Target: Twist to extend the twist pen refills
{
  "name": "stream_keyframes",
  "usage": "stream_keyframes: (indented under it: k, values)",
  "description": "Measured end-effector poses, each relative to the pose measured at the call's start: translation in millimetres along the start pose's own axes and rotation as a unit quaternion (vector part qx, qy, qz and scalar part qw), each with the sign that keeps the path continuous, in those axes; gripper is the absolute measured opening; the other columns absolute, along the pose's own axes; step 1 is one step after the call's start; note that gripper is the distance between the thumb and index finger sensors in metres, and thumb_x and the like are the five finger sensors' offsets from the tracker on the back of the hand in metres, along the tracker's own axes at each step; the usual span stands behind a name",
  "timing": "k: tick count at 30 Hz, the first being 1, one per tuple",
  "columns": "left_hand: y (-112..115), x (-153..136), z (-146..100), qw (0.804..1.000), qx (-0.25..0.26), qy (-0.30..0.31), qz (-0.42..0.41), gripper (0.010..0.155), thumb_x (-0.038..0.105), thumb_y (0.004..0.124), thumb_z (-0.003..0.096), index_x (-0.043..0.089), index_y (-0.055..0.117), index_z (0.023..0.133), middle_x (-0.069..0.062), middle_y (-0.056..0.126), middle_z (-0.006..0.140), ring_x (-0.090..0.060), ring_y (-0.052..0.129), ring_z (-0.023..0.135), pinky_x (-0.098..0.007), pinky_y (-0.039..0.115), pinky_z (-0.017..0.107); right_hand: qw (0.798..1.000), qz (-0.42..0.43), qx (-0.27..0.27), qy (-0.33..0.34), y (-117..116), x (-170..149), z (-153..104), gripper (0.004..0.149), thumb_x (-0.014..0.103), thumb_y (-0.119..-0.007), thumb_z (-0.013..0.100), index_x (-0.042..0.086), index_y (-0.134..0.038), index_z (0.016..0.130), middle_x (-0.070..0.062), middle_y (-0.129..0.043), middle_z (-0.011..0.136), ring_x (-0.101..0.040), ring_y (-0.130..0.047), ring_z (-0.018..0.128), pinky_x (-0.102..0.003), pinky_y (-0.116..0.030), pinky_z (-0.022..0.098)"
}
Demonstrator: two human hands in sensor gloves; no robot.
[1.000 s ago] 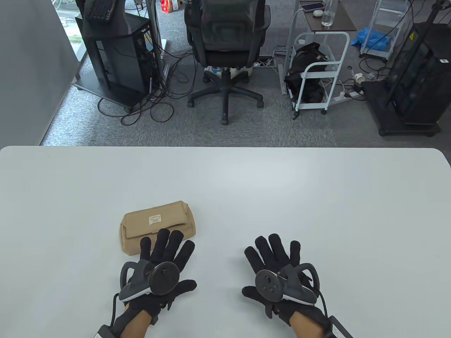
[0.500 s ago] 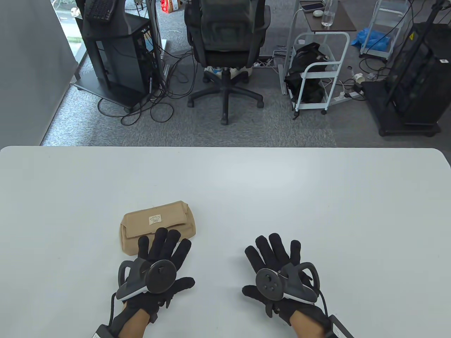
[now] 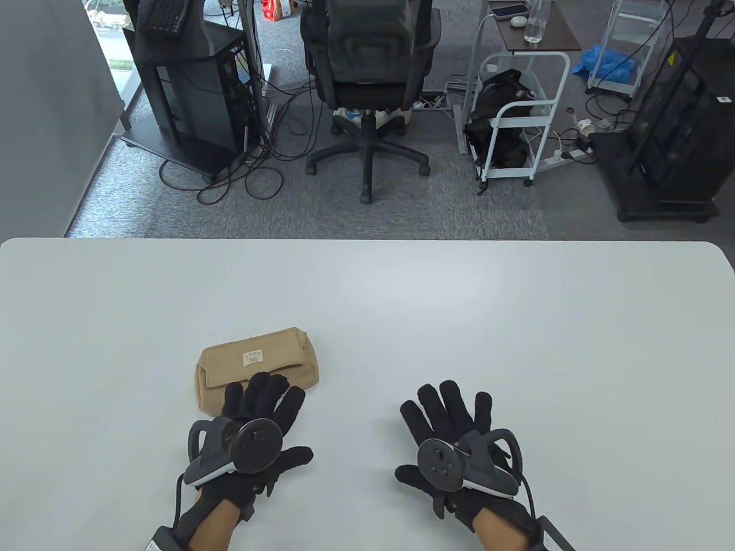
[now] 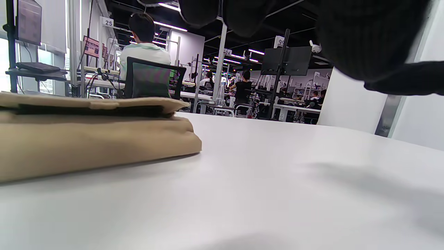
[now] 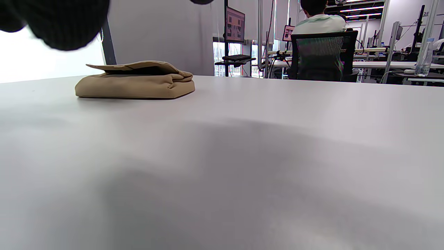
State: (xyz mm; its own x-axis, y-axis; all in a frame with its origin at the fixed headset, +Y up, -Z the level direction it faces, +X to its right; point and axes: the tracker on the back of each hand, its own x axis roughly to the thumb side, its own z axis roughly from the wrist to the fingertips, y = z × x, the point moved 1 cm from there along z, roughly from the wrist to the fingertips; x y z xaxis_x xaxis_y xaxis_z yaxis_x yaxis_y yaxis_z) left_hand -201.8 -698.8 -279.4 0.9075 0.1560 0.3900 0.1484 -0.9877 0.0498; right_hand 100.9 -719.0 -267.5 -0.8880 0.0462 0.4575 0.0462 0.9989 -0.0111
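A tan fabric pencil pouch (image 3: 255, 367) lies shut on the white table (image 3: 402, 310), left of centre. It also shows in the left wrist view (image 4: 86, 135) and the right wrist view (image 5: 135, 85). No pen is in sight. My left hand (image 3: 261, 410) is open with fingers spread, its fingertips over the pouch's near edge; I cannot tell whether they touch it. My right hand (image 3: 448, 413) is open and flat on the table, to the right of the pouch and apart from it, holding nothing.
Past the table's far edge stand a black office chair (image 3: 367, 80), a black computer stand (image 3: 189, 86) with cables on the floor, and a white cart (image 3: 517, 115).
My left hand has shifted a little to the left and forward, its fingertips now further over the pouch's near edge. My right hand has stayed put.
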Motion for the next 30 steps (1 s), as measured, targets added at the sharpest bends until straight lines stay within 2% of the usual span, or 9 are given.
stream_keyframes:
  k: [5,10,14,18,22,26,30]
  values:
    - [-28,-25,-2,0.999,0.027,-0.037,-0.009,0.095,0.065,0.084,0.0344,0.024,0.047,0.111,-0.018,0.040,0.115,-0.044,0.048,0.107,-0.067,0.037,0.072,1.000,0.006,-0.003,0.000,2,0,-2,0.098,0.070,-0.072,0.041,0.017,-0.031,0.113,-0.022,-0.022,0.117,-0.052,-0.017,0.101,-0.084,-0.021,0.061]
    - [-50,-60,9,0.997,0.015,-0.080,0.000,0.104,0.063,0.087,0.0331,0.014,0.039,0.112,-0.020,0.049,0.114,-0.046,0.059,0.104,-0.067,0.043,0.072,1.000,0.015,-0.009,-0.006,8,-4,0,0.098,0.070,-0.072,0.041,0.017,-0.032,0.113,-0.022,-0.023,0.117,-0.053,-0.018,0.101,-0.085,-0.021,0.060]
    - [-53,-84,29,0.995,-0.011,-0.103,0.006,0.106,0.062,0.088,0.0320,0.012,0.039,0.112,-0.022,0.049,0.114,-0.048,0.059,0.105,-0.068,0.044,0.072,1.000,0.018,-0.008,-0.010,10,-6,0,0.098,0.070,-0.072,0.042,0.016,-0.033,0.113,-0.023,-0.023,0.117,-0.053,-0.018,0.101,-0.085,-0.021,0.060]
    - [-42,-101,52,0.991,-0.067,-0.117,0.017,0.111,0.064,0.089,0.0291,0.015,0.035,0.112,-0.021,0.043,0.116,-0.048,0.052,0.108,-0.069,0.039,0.073,1.000,0.019,-0.007,-0.014,11,-7,0,0.097,0.070,-0.072,0.042,0.016,-0.033,0.113,-0.023,-0.023,0.117,-0.053,-0.019,0.101,-0.085,-0.021,0.060]
    - [-20,-117,75,0.982,-0.135,-0.128,0.022,0.117,0.066,0.090,0.0247,0.018,0.030,0.113,-0.020,0.027,0.119,-0.048,0.037,0.112,-0.070,0.032,0.073,1.000,0.018,-0.005,-0.014,11,-7,1,0.097,0.070,-0.072,0.042,0.016,-0.034,0.113,-0.023,-0.024,0.117,-0.053,-0.019,0.101,-0.085,-0.021,0.060]
    - [8,-134,89,0.966,-0.214,-0.142,0.026,0.123,0.067,0.091,0.0224,0.024,0.018,0.112,-0.019,0.013,0.117,-0.048,0.021,0.112,-0.071,0.023,0.073,1.000,0.017,0.004,-0.014,8,-6,3,0.098,0.070,-0.072,0.042,0.016,-0.033,0.113,-0.023,-0.024,0.117,-0.053,-0.019,0.101,-0.085,-0.021,0.060]
    - [29,-147,97,0.953,-0.262,-0.151,0.011,0.127,0.068,0.092,0.0214,0.029,0.009,0.109,-0.019,0.009,0.116,-0.047,0.014,0.112,-0.071,0.018,0.072,1.000,0.015,0.014,-0.017,5,-7,5,0.098,0.070,-0.072,0.042,0.016,-0.033,0.113,-0.023,-0.024,0.117,-0.053,-0.019,0.101,-0.085,-0.021,0.060]
